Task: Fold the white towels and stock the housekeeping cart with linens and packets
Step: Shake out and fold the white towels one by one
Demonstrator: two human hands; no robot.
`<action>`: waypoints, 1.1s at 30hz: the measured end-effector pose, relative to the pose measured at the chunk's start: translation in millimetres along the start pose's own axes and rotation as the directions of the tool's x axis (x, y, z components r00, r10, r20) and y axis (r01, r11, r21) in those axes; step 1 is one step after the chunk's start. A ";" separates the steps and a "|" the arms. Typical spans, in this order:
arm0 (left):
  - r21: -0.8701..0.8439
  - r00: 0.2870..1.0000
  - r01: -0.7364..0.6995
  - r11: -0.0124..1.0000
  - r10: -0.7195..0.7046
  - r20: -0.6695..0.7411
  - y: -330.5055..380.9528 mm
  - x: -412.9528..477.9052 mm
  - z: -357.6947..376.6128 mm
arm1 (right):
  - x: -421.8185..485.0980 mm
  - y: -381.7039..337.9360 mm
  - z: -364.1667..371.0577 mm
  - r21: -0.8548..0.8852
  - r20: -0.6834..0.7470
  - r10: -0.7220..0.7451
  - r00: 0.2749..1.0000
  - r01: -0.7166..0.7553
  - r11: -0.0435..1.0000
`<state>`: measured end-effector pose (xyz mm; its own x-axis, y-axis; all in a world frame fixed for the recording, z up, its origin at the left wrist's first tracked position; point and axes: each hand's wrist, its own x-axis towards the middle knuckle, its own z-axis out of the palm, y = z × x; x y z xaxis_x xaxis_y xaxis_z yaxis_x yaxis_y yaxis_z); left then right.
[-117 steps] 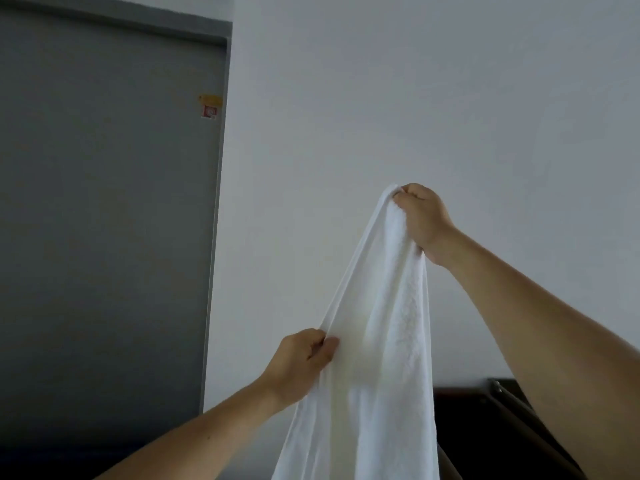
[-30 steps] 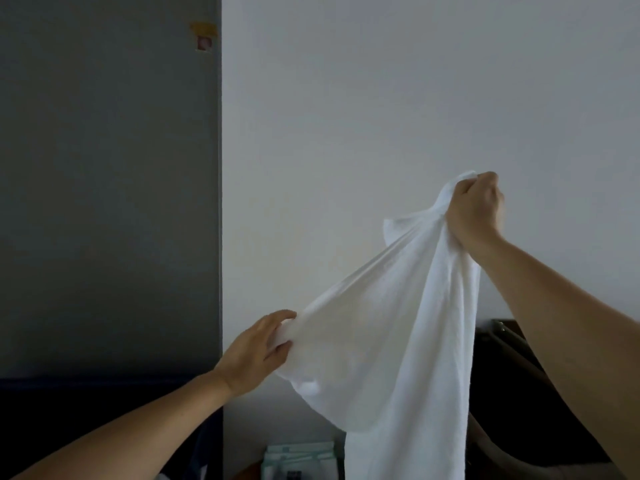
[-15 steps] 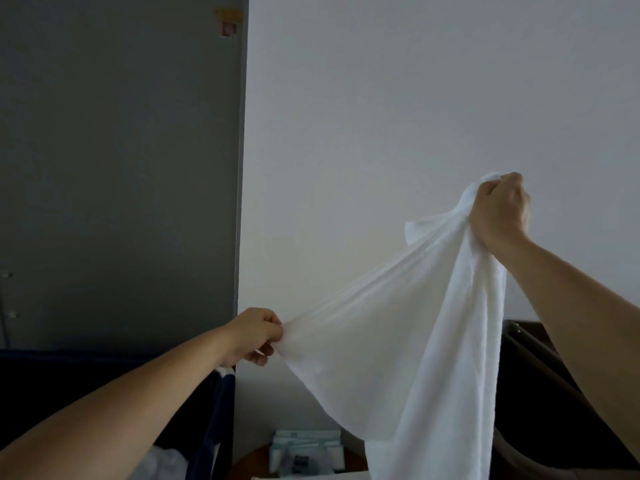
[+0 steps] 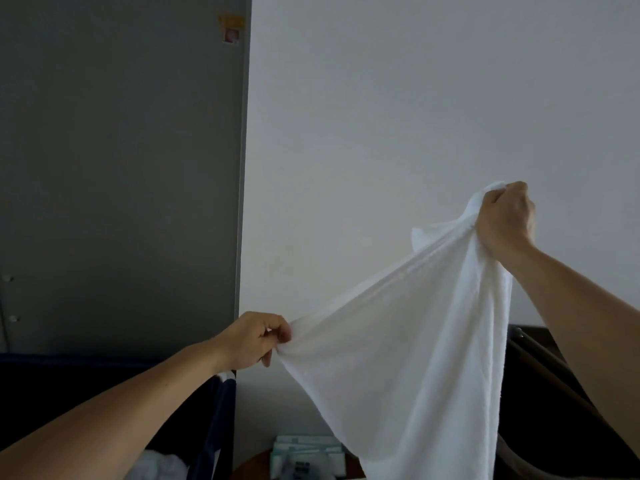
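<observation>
Leftmost, a grey door (image 4: 121, 168) fills the upper left, flat and matte; a small yellow-and-red sticker (image 4: 231, 29) sits near its top right corner, print too blurred to read; two pale studs (image 4: 14, 318) show at the far left edge.

Below the door, a dark navy fabric bin (image 4: 211, 410); bunched white linen (image 4: 156, 462) lies inside it at the bottom edge of view.

Left forearm rises from the bottom left corner; left hand (image 4: 256, 341) sits low, in front of the door's edge, fingers curled and pinching a gathered bit of the white towel (image 4: 408, 341).

Towel is held in the air in front of the white wall (image 4: 415, 98); its upper edge runs taut on a slant from the low left hand up to the high right hand; the rest hangs in loose folds and runs out of view at the bottom.

Under the towel's lower left edge, a pale teal box of packets (image 4: 308, 452) rests on a brown rounded surface (image 4: 252, 467); the towel hides its right end.

Right hand (image 4: 505, 216) is raised, fist closed round a bunched corner of the towel; a small flap sticks out to its left. Hands well apart, each clamped on the towel.

Far right, dark furniture (image 4: 540, 393) stands behind the towel and right forearm; its kind cannot be told.
</observation>
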<state>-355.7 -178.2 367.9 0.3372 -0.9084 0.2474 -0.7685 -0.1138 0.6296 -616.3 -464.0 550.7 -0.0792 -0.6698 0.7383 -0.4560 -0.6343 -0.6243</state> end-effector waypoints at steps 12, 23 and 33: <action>-0.366 0.919 0.014 0.931 -0.156 -0.362 -2.5 5.4 -12.9 | -3.0 13.3 -6.8 -0.014 0.015 0.044 0.999 -0.044 0.999; -0.888 0.876 0.193 0.417 -0.480 -0.035 32.0 33.2 -33.7 | -11.7 32.4 -9.8 -0.113 0.066 0.192 0.979 -0.184 0.976; -0.859 0.715 0.226 0.460 -0.677 -0.174 59.6 74.0 -18.9 | -58.1 88.0 -10.6 -0.379 0.283 0.349 0.894 -0.230 0.896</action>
<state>-366.2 -244.6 437.6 0.8559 -0.5028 -0.1210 0.1900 0.0882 0.9778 -661.1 -476.8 455.6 0.0207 -0.9288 0.3701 -0.7264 -0.2683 -0.6327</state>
